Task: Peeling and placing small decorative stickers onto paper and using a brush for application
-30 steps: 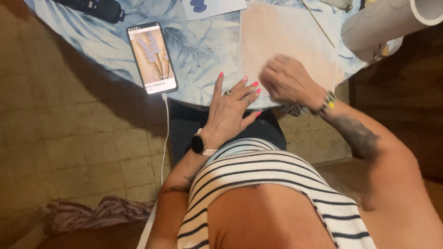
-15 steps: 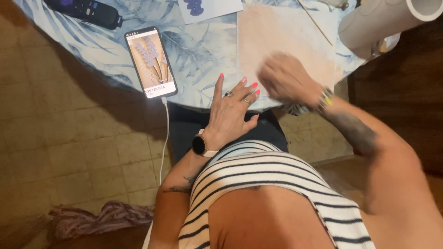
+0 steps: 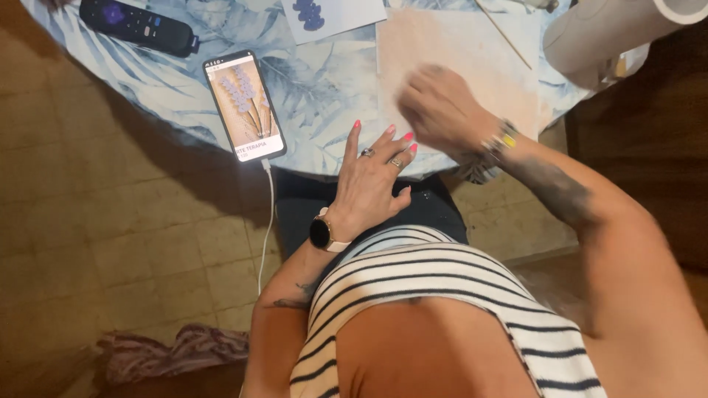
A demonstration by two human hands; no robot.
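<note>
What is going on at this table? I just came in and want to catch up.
A person in a striped top sits at a table with a blue leaf-print cloth. The left hand rests flat at the table edge, fingers spread. The right hand, blurred, is loosely closed over a pale beige sheet; what it holds cannot be told. A corded smartphone showing purple flowers lies to the left.

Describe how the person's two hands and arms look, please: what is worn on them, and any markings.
The left hand has pink painted nails, rings on two fingers, and a round black watch on a pale strap; a dark tattoo marks that forearm. The right hand has a beaded bracelet at the wrist and a large dark tattoo on the forearm. Both arms are sleeveless.
</note>
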